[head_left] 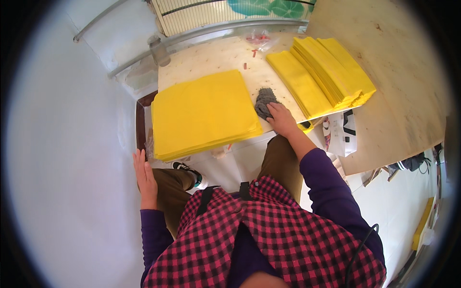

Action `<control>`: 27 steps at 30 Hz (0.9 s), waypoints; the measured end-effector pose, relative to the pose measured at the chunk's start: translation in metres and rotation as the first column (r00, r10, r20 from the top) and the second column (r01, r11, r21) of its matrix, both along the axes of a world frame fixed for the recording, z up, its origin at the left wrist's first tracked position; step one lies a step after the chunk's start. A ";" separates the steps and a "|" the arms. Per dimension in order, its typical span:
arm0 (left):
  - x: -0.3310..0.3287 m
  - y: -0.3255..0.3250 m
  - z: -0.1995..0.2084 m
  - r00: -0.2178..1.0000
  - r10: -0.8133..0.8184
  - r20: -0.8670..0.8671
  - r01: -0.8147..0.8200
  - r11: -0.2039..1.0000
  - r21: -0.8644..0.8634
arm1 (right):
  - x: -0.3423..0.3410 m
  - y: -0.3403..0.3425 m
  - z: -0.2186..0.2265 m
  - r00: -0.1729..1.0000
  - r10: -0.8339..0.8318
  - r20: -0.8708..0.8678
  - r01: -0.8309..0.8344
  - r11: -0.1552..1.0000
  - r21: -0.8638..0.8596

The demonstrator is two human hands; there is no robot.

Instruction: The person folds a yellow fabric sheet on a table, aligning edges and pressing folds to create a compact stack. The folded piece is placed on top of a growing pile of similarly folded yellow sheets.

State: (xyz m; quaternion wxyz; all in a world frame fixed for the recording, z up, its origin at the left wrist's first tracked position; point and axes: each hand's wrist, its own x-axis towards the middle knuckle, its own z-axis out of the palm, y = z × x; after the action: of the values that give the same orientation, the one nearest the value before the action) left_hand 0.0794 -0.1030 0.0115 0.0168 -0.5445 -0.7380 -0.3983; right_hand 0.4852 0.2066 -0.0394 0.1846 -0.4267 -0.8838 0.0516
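Resting my right hand (pixel 282 120) on a grey cloth (pixel 264 102), I am pressing its near edge with my fingers spread flat over it. That cloth is lying on the pale wooden table (pixel 225 55), in the gap between two yellow stacks. My left hand (pixel 144 175) is hanging open and holding nothing, down by my left knee. Left of the cloth is lying a wide pile of yellow sheets (pixel 204 113); right of it, folded yellow sheets (pixel 321 74) are fanning out toward the far right.
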 end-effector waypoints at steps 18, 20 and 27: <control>0.015 -0.029 -0.011 0.999 0.033 0.014 -0.034 0.999 0.032 | 0.044 -0.031 0.008 0.871 -0.152 -0.467 0.182 0.983 0.020; 0.016 -0.028 -0.014 1.000 0.027 0.010 -0.028 0.999 0.043 | 0.045 -0.029 0.005 0.861 -0.117 -0.494 0.169 0.984 0.061; 0.012 -0.023 -0.013 1.000 0.011 0.013 -0.012 0.998 0.055 | 0.043 -0.030 0.009 0.823 -0.073 -0.564 0.130 0.990 0.061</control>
State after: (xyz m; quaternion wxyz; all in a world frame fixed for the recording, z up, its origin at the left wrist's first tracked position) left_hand 0.0915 -0.1264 -0.0012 0.0294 -0.5370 -0.7298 -0.4220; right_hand 0.5283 0.1763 -0.0307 0.4581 -0.4298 -0.7685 0.1217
